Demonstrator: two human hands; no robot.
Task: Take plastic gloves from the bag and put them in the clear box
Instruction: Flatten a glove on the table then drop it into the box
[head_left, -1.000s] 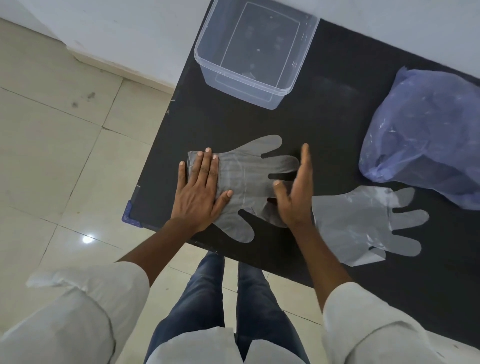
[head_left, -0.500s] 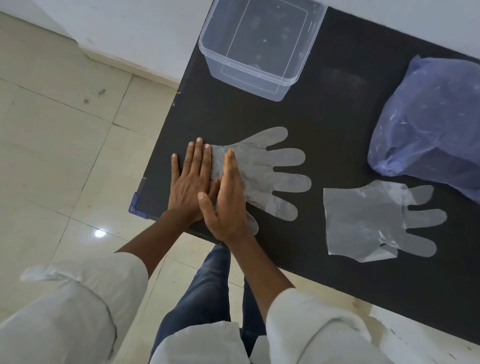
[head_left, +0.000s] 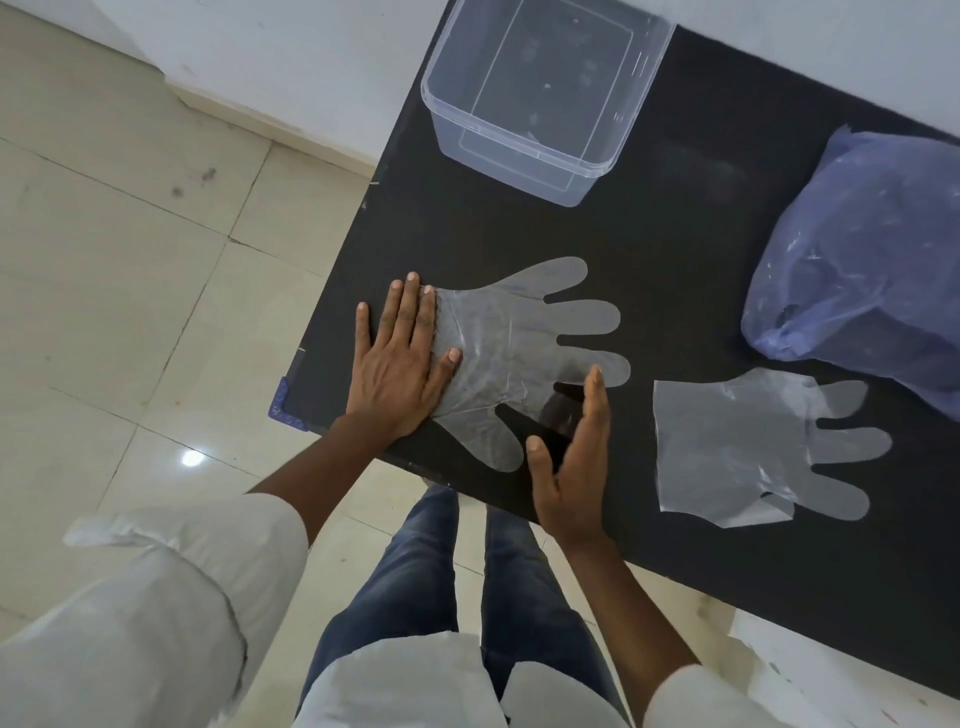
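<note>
A clear plastic glove (head_left: 524, 353) lies flat on the black table (head_left: 675, 249), fingers pointing right. My left hand (head_left: 400, 364) presses flat on its cuff end, fingers apart. My right hand (head_left: 571, 467) is on edge, fingers straight, at the glove's lower fingers, holding nothing. A second clear glove (head_left: 748, 447) lies flat to the right, apart from both hands. The clear box (head_left: 545, 98) stands at the table's far side with nothing visible in it. The bluish plastic bag (head_left: 872, 270) sits at the right edge.
The table's left edge and near corner, with a blue corner guard (head_left: 280, 410), are close to my left hand. Beige floor tiles lie to the left, a white wall behind. My legs in jeans stand at the table's near edge.
My right hand has swept right along the glove, from beside my left hand to the glove's fingers. My left hand stays pressed on the cuff. The camera has shifted slightly.
</note>
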